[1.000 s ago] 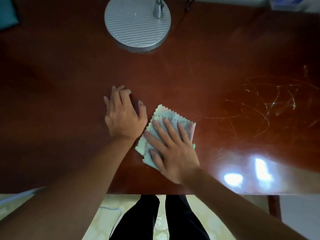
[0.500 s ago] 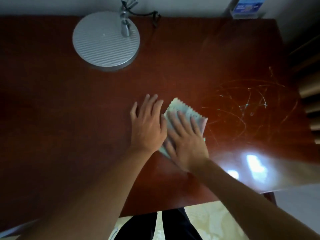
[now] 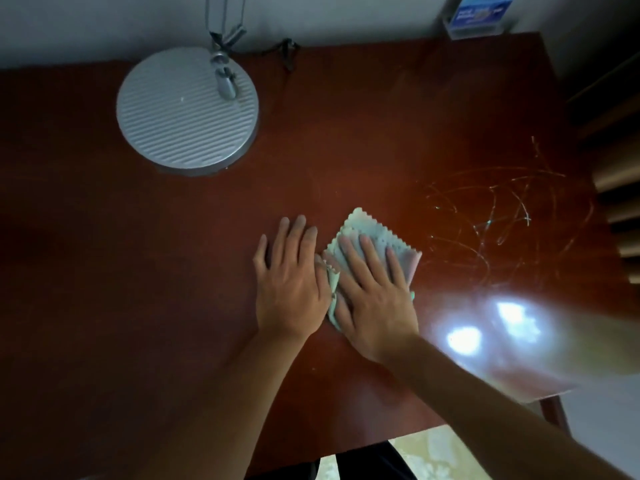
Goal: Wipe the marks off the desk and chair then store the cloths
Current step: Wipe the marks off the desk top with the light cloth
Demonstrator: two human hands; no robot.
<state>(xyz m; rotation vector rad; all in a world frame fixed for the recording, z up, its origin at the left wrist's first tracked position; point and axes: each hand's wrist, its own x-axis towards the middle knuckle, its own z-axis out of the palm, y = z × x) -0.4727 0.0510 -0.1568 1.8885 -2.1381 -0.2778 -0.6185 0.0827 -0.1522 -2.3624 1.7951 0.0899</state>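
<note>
A folded pale green cloth (image 3: 377,233) with zigzag edges lies on the dark red wooden desk (image 3: 138,271). My right hand (image 3: 374,296) presses flat on the cloth with straight fingers. My left hand (image 3: 291,282) lies flat on the desk just to the cloth's left, its thumb side touching the cloth's edge. Thin pale scribble marks (image 3: 498,223) cover the desk to the right of the cloth. The chair's slatted back (image 3: 620,202) shows at the right edge.
A round ribbed silver lamp base (image 3: 187,112) stands at the back left with its arm and cable. A blue box (image 3: 478,15) sits at the back right by the wall. Bright light glare (image 3: 491,323) lies on the desk's front right.
The view has swung left and back, showing more of the desk's rear and the wall. Both hands have stayed flat, the left hand drawing close beside the cloth.
</note>
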